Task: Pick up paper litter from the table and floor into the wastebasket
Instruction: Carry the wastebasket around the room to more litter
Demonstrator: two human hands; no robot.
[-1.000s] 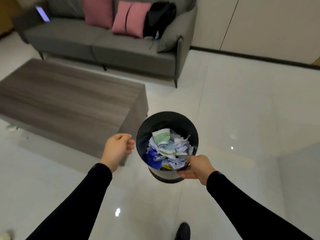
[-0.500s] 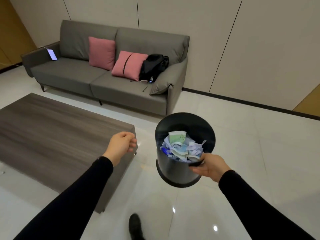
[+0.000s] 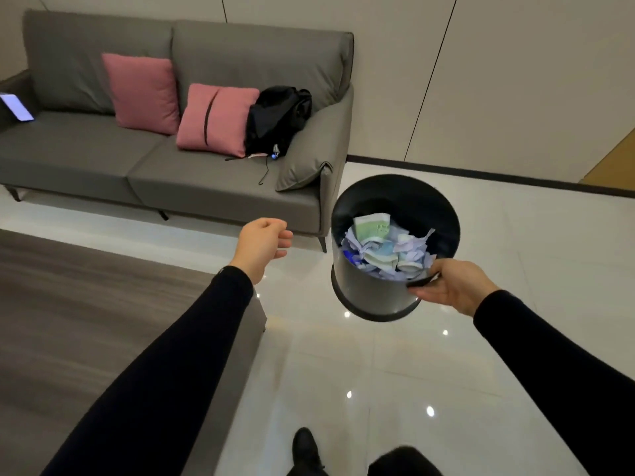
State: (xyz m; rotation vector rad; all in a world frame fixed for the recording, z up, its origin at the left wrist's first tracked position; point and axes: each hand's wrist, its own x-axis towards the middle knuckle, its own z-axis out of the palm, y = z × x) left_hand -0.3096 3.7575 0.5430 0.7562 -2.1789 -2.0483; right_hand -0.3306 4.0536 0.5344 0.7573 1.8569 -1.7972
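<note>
Wastebasket (image 3: 364, 292), black, round: held off the floor (image 3: 378, 372), tilted, past the far right corner of the table (image 3: 86, 304), before the right end of the sofa (image 3: 206, 176).
Contents: crumpled paper litter (image 3: 385, 252), white, blue and green.
Right hand (image 3: 450, 286): grips the basket's near rim.
Left hand (image 3: 263, 245): above the table's far right corner, fingers loosely curled, apparently holding nothing.

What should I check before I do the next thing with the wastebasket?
1. Right hand has a grip on the wastebasket rim: ok.
2. Left hand free, holding nothing: ok.
3. Paper litter inside the wastebasket, below the rim: ok.
4. Floor ahead free of obstacles: ok.
5. No more litter on the table: cannot tell, only part shows.
</note>
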